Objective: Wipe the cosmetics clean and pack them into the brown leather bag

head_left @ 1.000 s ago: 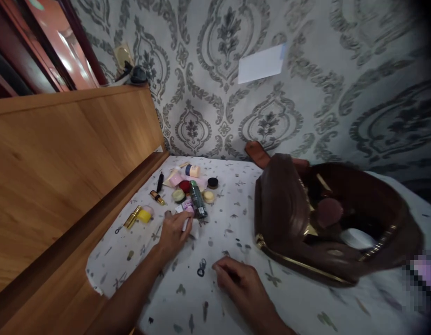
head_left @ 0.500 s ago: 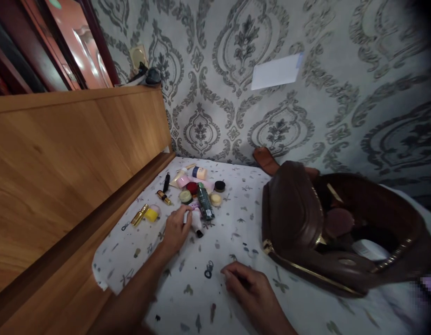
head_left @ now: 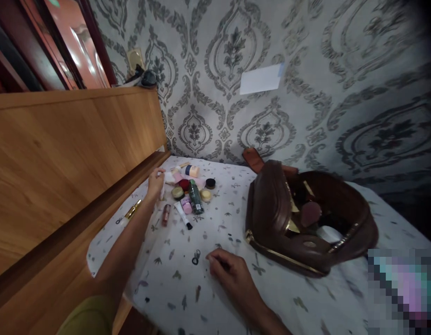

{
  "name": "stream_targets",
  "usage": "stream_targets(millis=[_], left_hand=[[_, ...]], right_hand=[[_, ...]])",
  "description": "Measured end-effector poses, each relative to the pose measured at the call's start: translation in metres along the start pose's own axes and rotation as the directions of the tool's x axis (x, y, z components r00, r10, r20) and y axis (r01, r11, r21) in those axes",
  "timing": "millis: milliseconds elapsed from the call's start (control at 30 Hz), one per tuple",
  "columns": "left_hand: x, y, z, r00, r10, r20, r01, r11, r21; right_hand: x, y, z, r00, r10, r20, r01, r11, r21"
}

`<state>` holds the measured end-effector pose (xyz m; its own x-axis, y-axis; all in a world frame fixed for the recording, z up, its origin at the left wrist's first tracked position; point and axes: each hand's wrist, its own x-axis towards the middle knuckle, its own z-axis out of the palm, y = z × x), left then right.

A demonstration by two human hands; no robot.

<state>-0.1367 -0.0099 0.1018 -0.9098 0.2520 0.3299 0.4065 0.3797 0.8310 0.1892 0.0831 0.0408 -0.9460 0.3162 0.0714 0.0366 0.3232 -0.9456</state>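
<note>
My left hand (head_left: 155, 181) reaches to the left side of a cluster of cosmetics, its fingers closed together; whatever they hold cannot be made out. To its right are a dark green bottle (head_left: 195, 197), a jar with a pale lid (head_left: 177, 192) and a red round item (head_left: 183, 184). A rose-coloured tube (head_left: 165, 215) and a white tube with a black cap (head_left: 183, 216) lie nearer me. My right hand (head_left: 231, 272) rests on the patterned cloth with fingers curled and nothing visible in them, just right of a small dark ring-shaped item (head_left: 196, 257).
An open brown leather bag (head_left: 271, 209) stands at the right with a white round item (head_left: 329, 234) inside. A gold tube (head_left: 133, 209) lies at the left, near the wooden panel (head_left: 79, 139). Patterned wallpaper (head_left: 218, 83) rises behind.
My left hand has moved away from the white tube, forward and left. The rose-coloured tube now shows where that hand was. My right hand stays by the ring-shaped item; the view has shifted slightly.
</note>
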Motion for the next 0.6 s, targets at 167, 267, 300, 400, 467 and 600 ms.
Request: stream_targets(millis=[167,267,300,400,467,600], left_hand=[[0.007,0.0,-0.051,0.999,0.002,0.034,-0.007,0.989,0.15],[-0.011,-0.006,-0.081,0.992,0.01,0.127,-0.046,0.96,0.278],[-0.02,-0.01,-0.087,0.987,0.013,0.158,-0.063,0.946,0.317],[-0.048,-0.021,-0.094,0.97,0.011,0.243,-0.113,0.905,0.41],[-0.065,-0.027,-0.091,0.959,-0.009,0.285,-0.128,0.88,0.458],[-0.084,-0.03,-0.081,0.952,-0.049,0.301,-0.116,0.855,0.505]], right_hand=[[-0.001,0.002,0.0,1.0,-0.005,-0.005,0.005,1.0,0.003],[0.0,0.0,-0.001,1.0,-0.013,0.006,0.013,1.0,0.0],[0.0,-0.001,-0.001,1.0,-0.014,0.006,0.014,1.0,-0.004],[0.0,-0.004,-0.001,1.0,-0.017,0.002,0.017,1.0,-0.016],[0.0,-0.006,-0.001,1.0,-0.02,-0.002,0.02,1.0,-0.017],[-0.001,-0.007,-0.001,1.0,-0.014,-0.002,0.014,1.0,-0.015]])
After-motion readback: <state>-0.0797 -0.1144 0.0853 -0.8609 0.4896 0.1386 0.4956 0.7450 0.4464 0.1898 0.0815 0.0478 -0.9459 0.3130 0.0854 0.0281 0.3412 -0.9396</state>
